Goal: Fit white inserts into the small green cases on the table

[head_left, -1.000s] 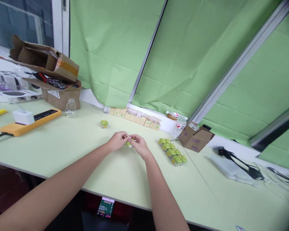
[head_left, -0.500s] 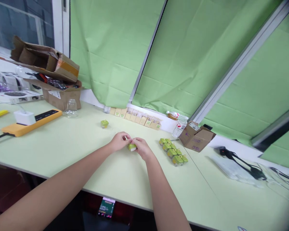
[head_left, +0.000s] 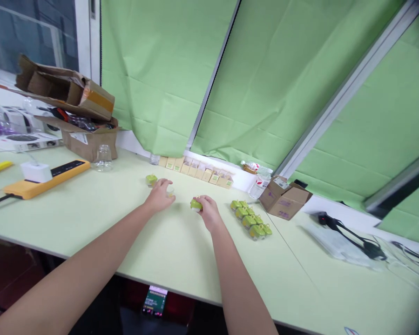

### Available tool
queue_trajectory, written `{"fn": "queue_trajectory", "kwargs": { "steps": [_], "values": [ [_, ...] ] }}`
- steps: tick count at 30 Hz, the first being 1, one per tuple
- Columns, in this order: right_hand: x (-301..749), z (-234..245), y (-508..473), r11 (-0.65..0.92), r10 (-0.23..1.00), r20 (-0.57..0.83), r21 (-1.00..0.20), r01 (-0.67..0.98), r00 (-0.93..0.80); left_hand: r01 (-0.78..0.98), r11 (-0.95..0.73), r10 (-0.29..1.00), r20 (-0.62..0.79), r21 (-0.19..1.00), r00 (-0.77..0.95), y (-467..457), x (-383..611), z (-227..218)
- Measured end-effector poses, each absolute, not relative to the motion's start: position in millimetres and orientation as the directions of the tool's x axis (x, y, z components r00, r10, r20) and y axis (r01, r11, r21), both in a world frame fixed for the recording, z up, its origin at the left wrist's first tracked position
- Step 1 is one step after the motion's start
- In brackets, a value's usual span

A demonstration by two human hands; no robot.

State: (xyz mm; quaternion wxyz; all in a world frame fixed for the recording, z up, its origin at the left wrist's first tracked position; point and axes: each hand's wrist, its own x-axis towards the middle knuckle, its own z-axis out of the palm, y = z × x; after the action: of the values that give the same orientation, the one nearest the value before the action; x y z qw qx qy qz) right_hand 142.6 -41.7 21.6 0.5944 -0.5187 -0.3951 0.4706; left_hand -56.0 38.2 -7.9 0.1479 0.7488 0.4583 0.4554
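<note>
My right hand (head_left: 208, 211) pinches a small green lid (head_left: 196, 204) with a pale underside, held just above the table. To its left, my left hand (head_left: 159, 195) has its thumb and fingers curled around a small clear plastic cup (head_left: 170, 190), partly hidden by the fingers. Just behind the left hand stands a clear cup with a green lid (head_left: 151, 179). On the right, several green-lidded cups (head_left: 250, 219) with ring-shaped tops sit close together in rows.
A line of small tan paper boxes (head_left: 199, 170) runs along the wall. An orange power strip (head_left: 45, 179), a clear jar (head_left: 104, 158) and cardboard boxes (head_left: 91, 142) lie left. At right are a small carton (head_left: 285, 197), a plastic bottle (head_left: 260, 185) and black cables (head_left: 352, 235).
My hands were together at the green lid. The left hand has let go and moved left and back to the clear cup, while the right hand keeps the lid and has shifted slightly.
</note>
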Motion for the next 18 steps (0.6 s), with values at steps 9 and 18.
{"fn": "queue_trajectory", "kwargs": {
  "steps": [9,18],
  "values": [
    [141.0,24.8,-40.4,0.125,0.93,0.056,-0.978,-0.167,0.363,0.463,-0.629,0.777,0.486,0.624,0.401,33.3,-46.9,-24.1],
    [147.4,17.5,-34.2,0.115,0.879,0.054,-0.988,-0.101,0.474,0.432,-0.63,0.767,0.429,0.645,0.477,34.6,-35.1,-25.8]
  ]
}}
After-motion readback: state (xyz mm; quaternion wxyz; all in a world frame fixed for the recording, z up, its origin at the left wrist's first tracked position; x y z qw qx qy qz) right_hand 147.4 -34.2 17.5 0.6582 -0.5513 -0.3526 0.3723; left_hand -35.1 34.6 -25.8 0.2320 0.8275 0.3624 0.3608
